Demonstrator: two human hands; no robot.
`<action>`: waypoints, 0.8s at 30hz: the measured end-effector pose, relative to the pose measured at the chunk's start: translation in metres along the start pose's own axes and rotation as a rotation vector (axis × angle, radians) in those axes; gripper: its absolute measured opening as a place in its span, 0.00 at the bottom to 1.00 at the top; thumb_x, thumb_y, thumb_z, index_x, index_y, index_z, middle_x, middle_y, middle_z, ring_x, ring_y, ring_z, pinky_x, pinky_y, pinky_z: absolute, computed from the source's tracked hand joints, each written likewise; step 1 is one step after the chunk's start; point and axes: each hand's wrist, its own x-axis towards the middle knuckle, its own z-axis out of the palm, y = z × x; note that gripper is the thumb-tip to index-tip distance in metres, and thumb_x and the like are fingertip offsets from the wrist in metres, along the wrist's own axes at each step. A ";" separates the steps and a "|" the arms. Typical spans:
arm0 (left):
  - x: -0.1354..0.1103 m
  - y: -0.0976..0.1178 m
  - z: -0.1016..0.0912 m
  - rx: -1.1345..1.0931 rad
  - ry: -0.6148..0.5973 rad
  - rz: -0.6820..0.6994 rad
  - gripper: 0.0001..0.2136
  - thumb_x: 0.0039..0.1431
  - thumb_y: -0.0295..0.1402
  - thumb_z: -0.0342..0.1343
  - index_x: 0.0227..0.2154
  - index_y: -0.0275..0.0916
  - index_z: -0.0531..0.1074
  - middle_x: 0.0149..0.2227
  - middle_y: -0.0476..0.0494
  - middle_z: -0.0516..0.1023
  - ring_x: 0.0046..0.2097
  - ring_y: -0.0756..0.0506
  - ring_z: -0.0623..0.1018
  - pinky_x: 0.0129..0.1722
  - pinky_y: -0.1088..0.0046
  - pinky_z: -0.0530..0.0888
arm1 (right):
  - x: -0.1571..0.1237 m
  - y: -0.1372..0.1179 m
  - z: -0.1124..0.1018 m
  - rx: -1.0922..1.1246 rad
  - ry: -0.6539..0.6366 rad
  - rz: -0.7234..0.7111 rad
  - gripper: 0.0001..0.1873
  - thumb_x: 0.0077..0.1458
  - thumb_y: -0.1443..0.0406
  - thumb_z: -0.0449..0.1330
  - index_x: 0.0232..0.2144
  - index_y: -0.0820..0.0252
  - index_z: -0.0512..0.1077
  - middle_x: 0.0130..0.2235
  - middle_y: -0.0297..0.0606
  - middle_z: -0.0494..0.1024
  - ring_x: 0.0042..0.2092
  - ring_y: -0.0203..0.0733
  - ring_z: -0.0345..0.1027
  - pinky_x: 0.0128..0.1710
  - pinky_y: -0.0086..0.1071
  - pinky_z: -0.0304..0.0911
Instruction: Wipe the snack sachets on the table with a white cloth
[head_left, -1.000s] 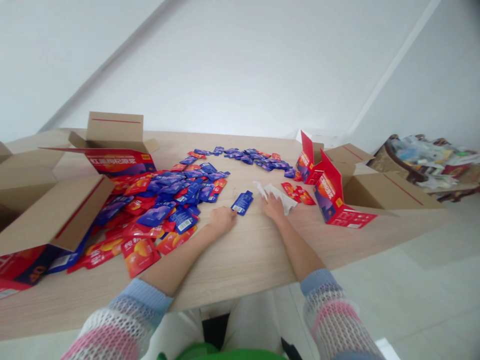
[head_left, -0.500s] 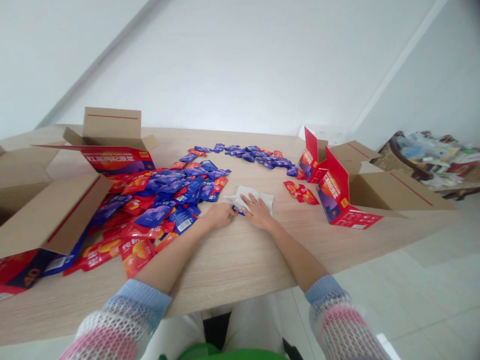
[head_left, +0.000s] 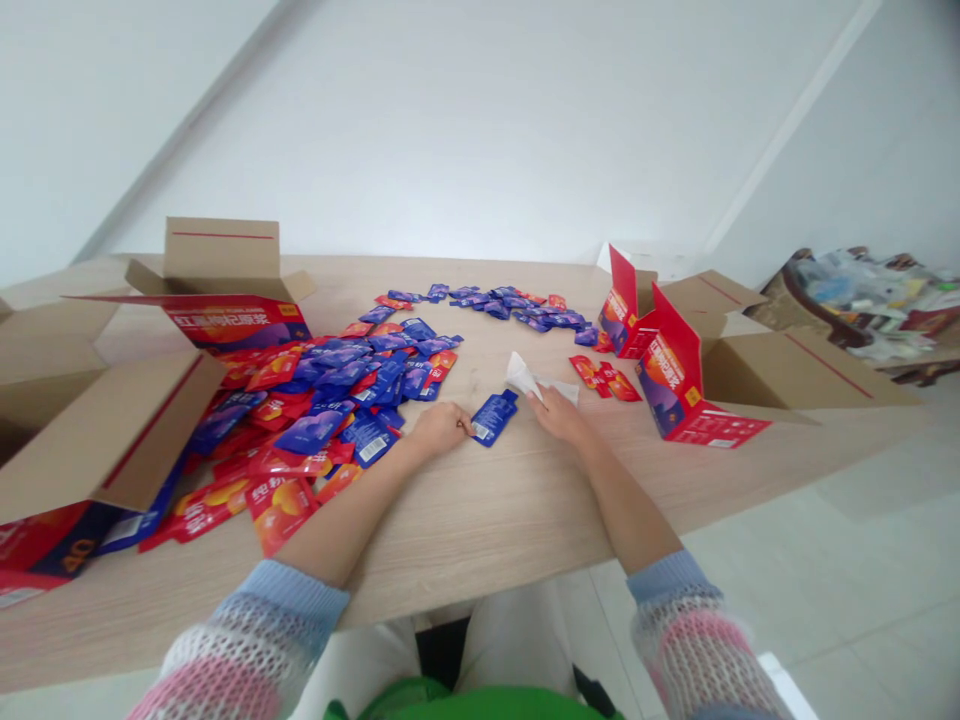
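Pinning crumpled white tissue to pale wooden counter with open right-hand fingers, left-hand fingers curled, empty, just beside glossy blue foil sachet.

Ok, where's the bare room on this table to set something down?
Bare wood runs between the left forearm and right forearm, up to the left hand and right hand. Another patch sits behind the blue sachet, below the far sachet arc. Crowded: the sachet pile left of the left hand.
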 end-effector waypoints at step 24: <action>-0.018 0.043 0.009 0.278 0.076 -0.144 0.13 0.58 0.28 0.47 0.36 0.36 0.77 0.36 0.34 0.79 0.40 0.39 0.78 0.39 0.65 0.71 | 0.019 -0.009 0.027 -0.227 -0.088 0.105 0.30 0.64 0.52 0.34 0.65 0.52 0.47 0.65 0.36 0.52 0.66 0.45 0.39 0.63 0.53 0.35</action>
